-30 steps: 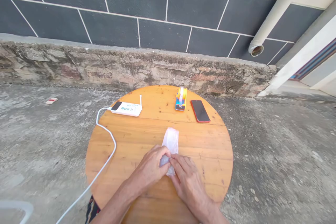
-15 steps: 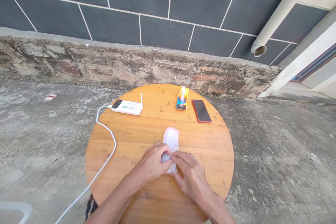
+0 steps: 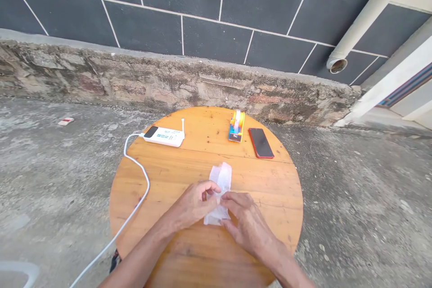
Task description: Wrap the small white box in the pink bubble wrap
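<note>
A pale, translucent, pinkish-white folded sheet [image 3: 221,174], like thin plastic film or tissue, lies lengthwise near the middle of the round wooden table [image 3: 162,180]. Over its left side curls my left hand [image 3: 199,202], thumb and bent fingers at the sheet's middle. My right hand [image 3: 246,220] comes in from the right with fingers bent onto the sheet's edge, its thumb near the lower end. The fingertips of both hands nearly meet and hide the central part of the sheet.
A white device [image 3: 165,137] with a white cable [image 3: 143,171] rests at the table's back left. A yellow-and-blue tape dispenser [image 3: 236,127] and a red-edged phone [image 3: 261,143] lie at the back right. Behind is a stone-based wall [image 3: 202,85] with a drainpipe [image 3: 351,36].
My left hand has shifted slightly left and its fingers have loosened a little. More of the sheet's lower left part shows and it looks wider. The view has moved slightly.
</note>
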The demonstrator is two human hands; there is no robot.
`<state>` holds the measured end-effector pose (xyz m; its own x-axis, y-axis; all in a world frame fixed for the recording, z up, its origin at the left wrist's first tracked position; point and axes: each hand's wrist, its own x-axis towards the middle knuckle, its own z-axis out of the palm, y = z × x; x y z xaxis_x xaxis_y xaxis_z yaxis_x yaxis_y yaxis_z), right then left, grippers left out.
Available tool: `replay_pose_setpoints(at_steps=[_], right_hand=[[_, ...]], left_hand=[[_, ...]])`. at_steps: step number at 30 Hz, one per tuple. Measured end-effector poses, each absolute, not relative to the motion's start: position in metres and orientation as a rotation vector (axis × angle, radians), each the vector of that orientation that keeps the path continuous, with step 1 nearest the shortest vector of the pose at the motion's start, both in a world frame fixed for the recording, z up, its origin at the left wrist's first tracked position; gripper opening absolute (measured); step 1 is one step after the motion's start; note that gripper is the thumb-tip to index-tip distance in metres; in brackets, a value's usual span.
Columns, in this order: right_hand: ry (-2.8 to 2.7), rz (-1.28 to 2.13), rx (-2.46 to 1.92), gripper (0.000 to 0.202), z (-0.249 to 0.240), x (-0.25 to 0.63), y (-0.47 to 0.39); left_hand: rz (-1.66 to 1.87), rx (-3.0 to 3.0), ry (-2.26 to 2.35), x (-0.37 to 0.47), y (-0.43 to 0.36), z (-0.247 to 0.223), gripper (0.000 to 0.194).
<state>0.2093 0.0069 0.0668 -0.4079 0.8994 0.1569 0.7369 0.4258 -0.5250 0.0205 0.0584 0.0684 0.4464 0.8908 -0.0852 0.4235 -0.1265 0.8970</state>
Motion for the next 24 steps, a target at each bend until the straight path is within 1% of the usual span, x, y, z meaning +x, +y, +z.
replay_pose_setpoints(at_steps=[3, 6, 10, 14, 19, 24], right_hand=[[-2.289, 0.495, -1.383, 0.038, 0.066, 0.208, 0.005], [-2.315, 0.442, -1.393, 0.033, 0.065, 0.207, 0.002], [-2.374, 0.373, -1.404, 0.033, 0.067, 0.204, 0.0], [-2.417, 0.341, -1.419, 0.032, 0.07, 0.201, 0.0], [-2.405, 0.355, -1.414, 0.03, 0.071, 0.2, 0.001], [-2.377, 0.405, -1.407, 0.03, 0.071, 0.205, 0.007]], left_hand=[[0.643, 1.693, 1.255, 0.024, 0.067, 0.066, 0.024], [0.59, 1.744, 1.417, 0.032, 0.078, 0.063, 0.021], [0.554, 1.764, 1.529, 0.043, 0.086, 0.058, 0.02], [0.58, 1.794, 1.551, 0.046, 0.085, 0.054, 0.014], [0.656, 1.782, 1.566, 0.041, 0.08, 0.049, 0.012], [0.62, 1.681, 1.459, 0.037, 0.085, 0.034, 0.012]])
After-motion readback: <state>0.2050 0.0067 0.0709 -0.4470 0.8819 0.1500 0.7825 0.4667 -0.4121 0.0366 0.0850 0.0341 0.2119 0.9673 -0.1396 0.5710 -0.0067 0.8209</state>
